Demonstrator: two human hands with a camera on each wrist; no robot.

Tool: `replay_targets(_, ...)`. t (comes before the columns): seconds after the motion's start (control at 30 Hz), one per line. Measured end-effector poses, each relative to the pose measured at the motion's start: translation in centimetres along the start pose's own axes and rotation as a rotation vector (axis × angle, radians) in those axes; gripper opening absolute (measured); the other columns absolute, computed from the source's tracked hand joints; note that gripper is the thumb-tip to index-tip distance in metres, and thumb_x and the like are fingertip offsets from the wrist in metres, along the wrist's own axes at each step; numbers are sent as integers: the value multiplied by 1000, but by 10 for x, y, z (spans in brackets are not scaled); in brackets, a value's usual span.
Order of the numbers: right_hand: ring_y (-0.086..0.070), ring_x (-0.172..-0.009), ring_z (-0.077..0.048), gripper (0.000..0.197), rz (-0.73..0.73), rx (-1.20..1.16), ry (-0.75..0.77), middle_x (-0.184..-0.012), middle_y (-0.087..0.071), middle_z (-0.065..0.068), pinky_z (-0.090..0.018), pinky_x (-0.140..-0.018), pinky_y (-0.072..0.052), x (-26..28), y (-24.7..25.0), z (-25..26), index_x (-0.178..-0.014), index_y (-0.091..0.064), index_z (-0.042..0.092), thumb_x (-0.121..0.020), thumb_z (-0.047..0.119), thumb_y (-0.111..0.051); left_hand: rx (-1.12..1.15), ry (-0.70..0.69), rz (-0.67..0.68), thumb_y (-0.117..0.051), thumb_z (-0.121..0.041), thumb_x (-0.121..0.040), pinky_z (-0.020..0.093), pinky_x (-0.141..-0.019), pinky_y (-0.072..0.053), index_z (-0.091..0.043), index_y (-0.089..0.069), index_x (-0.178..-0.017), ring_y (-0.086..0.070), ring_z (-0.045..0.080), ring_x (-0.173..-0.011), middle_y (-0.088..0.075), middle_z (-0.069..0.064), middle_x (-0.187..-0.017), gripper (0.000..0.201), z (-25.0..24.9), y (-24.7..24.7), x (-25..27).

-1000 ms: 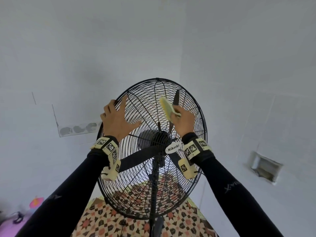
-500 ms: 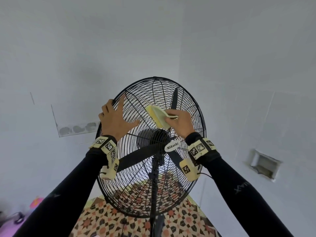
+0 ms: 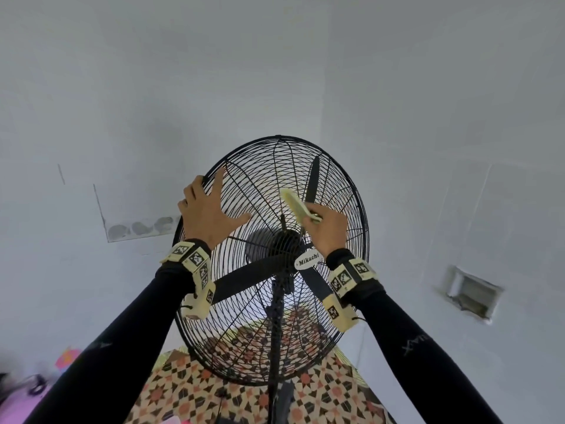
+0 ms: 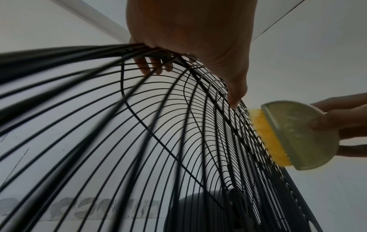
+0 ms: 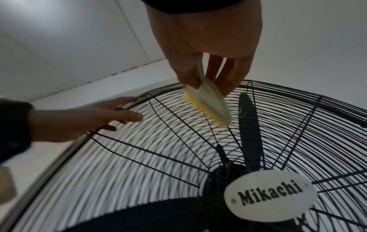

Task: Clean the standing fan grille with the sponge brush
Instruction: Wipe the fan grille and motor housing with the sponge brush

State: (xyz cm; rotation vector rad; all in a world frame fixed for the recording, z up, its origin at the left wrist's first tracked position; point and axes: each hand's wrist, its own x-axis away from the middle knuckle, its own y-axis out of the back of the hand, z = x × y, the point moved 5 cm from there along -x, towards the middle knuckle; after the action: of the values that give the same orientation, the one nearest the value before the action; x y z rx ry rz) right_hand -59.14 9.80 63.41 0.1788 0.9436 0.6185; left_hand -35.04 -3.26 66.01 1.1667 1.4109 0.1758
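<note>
The black wire fan grille (image 3: 263,166) tilts up at me, with a white "Mikachi" badge (image 3: 308,259) at its hub. My left hand (image 3: 211,209) holds the grille's upper left rim. Its fingers hook over the rim (image 4: 151,66) and its thumb lies spread on the front wires. My right hand (image 3: 327,228) grips the sponge brush (image 3: 295,205), a pale green half-round body with yellow bristles (image 4: 266,136). The bristles press on the front wires just above the hub, right of the left thumb. In the right wrist view the brush (image 5: 210,103) stands edge-on over the grille (image 5: 298,125).
A black fan blade (image 3: 313,182) stands upright behind the wires beside the brush. The fan pole (image 3: 275,347) drops to a patterned floor mat (image 3: 321,393). White walls meet in a corner behind; a recess (image 3: 470,296) is in the right wall. Pink items (image 3: 67,359) lie at lower left.
The brush swept down and left toward the hub, then came back up and right, turning edge-on. The left hand has kept its hold on the rim.
</note>
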Motion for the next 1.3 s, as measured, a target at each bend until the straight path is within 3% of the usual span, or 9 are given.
replay_targets(0.1,-68,-93,-10,34,139,-151,-11,-115,-74,-3,-21,-83,-59,0,2,1,-122,-72,9,-89,13,-73,-6,7,3,-60,-87,-74,64,-111,-32,-30,-8,-164,-27,45,-143,-24,26,-160,119,3,0,-1)
replay_targets(0.27,-66,-80,-9,35,-98,-7,-85,-113,-75,-6,-2,-60,-43,11,5,-4,-127,-70,12,-93,21,-72,-13,-14,-3,-60,-87,-75,64,-110,-33,-30,-8,-164,-28,47,-142,-24,27,-160,118,-2,-1,1)
replay_targets(0.4,-68,-89,-10,34,105,-122,33,-115,-74,-5,-20,-75,-60,26,-9,6,-124,-71,8,-90,16,-75,2,5,-14,-62,-86,-73,65,-109,-33,-30,-10,-164,-29,47,-141,-25,27,-159,119,4,-1,-2)
replay_targets(0.53,-65,-84,-10,32,-181,-81,-105,-110,-73,-3,-17,-69,-58,26,8,-15,-125,-70,8,-94,18,-70,6,-18,-19,-63,-87,-73,65,-109,-33,-32,-9,-163,-29,46,-141,-26,26,-159,118,1,-3,1)
replay_targets(0.7,-67,-84,-8,35,38,-94,-71,-113,-74,-3,-18,-73,-57,33,-7,-23,-124,-71,12,-91,20,-74,14,2,-14,-62,-88,-72,65,-110,-33,-32,-9,-163,-28,46,-142,-25,26,-159,119,6,-3,-2)
replay_targets(0.77,-68,-90,-12,33,-69,-133,-113,-114,-75,-5,-30,-80,-61,30,4,-35,-123,-71,12,-92,18,-73,15,-7,-20,-61,-88,-72,66,-109,-34,-32,-10,-163,-29,46,-141,-26,26,-159,119,6,-3,-1)
replay_targets(0.93,-65,-76,-3,31,1,-25,-52,-107,-75,-1,-6,-65,-51,44,-5,-39,-121,-73,15,-91,22,-76,18,-18,-28,-64,-86,-72,66,-108,-34,-31,-10,-163,-31,47,-140,-27,27,-158,118,2,-2,-1)
replay_targets(1.13,-68,-76,-19,29,-142,21,-96,-99,-75,-7,-31,-65,-59,51,2,-45,-121,-73,11,-93,19,-73,12,-26,-50,-64,-86,-73,64,-106,-36,-29,-13,-163,-33,47,-138,-30,28,-156,118,2,-1,3)
replay_targets(1.3,-67,-71,-16,29,-65,-37,30,-94,-75,-6,-22,-59,-54,66,-6,-38,-115,-75,9,-90,22,-76,13,-7,-40,-64,-86,-72,65,-107,-36,-30,-12,-163,-32,47,-140,-28,27,-157,119,6,-1,0)
